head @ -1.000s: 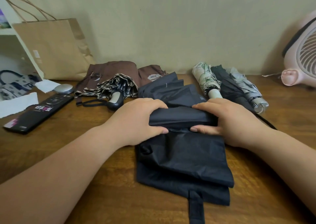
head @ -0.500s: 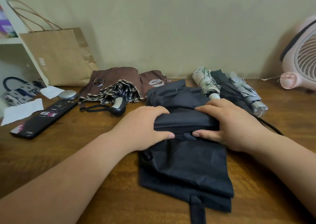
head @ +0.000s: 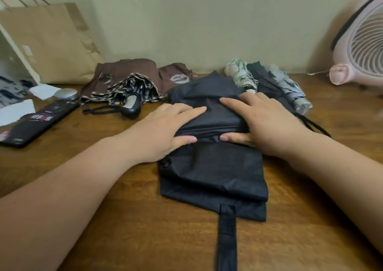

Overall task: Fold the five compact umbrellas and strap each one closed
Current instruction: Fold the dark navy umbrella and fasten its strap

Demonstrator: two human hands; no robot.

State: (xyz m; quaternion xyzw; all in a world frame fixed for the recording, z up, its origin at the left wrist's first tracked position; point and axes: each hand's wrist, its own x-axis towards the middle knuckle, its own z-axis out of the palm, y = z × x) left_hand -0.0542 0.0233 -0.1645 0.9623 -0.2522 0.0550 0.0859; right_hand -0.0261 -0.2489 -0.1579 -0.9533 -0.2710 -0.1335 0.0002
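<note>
Plain pale greenish-beige wall (head: 207,18) backs brown wooden tabletop (head: 87,225), grain visible, surface faintly glossy. Brown paper bag (head: 51,43) with twisted handles leans against wall at far left, beside slanted white shelf edge (head: 20,57). Pink desk fan (head: 360,49), grille ribbed, stands at right edge, thin cord (head: 317,73) lying at wall base. Light soft, even; faint shadows on wall behind bag and fan.

Paper bag (head: 47,43) far left; pink fan (head: 360,43) (partly cropped) far right.

Strap (head: 227,237) tip offscreen (bottom edge)
</note>
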